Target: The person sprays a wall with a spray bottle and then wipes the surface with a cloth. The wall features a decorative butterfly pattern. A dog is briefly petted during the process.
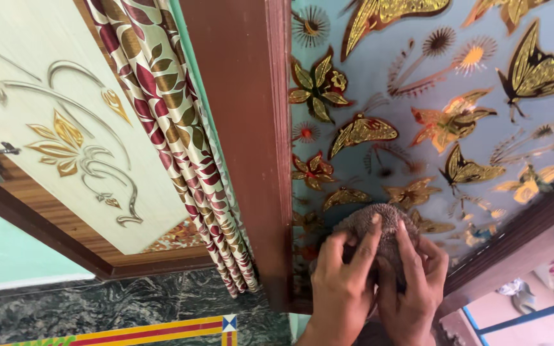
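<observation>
Both hands press a brown, coarse scrubbing pad (379, 234) against the butterfly-patterned door panel (418, 115), low down beside the dark wooden door frame (251, 128). The pad looks light, soft and springy, perhaps fibrous, and is best held flat across its back. The left hand (341, 282) and right hand (415, 282) lie with fingers spread over it, pressing rather than pinching. A leaf-print curtain (174, 128) hangs left of the frame.
</observation>
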